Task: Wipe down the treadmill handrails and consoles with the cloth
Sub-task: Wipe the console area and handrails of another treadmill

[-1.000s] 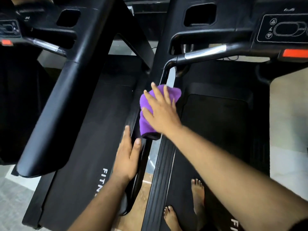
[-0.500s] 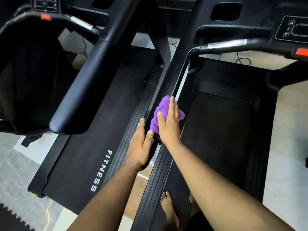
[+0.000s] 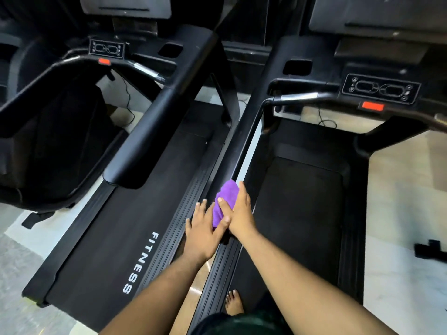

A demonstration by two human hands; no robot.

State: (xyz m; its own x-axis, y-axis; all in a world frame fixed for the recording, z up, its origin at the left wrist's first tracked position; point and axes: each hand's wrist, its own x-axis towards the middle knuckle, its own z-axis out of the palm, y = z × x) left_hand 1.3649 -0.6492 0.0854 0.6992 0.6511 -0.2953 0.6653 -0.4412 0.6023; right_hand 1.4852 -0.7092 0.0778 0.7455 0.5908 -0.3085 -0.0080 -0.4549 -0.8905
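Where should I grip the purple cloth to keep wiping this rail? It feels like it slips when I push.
Probably take the purple cloth from above, wrapped over the handrail, with fingers down its far side. It lies draped along the narrow sloping bar, so a flat palm like the right hand gives may slide. The left hand rests beside it.

Two black treadmills stand side by side. The right hand (image 3: 242, 213) presses a purple cloth (image 3: 226, 201) flat-fingered onto the near end of the handrail (image 3: 244, 146) between the two belts. The left hand (image 3: 202, 232) lies just beside it, thumb touching the cloth. A bare foot (image 3: 233, 302) stands on the right belt (image 3: 302, 213); the left belt (image 3: 108, 250) reads FITNESS.
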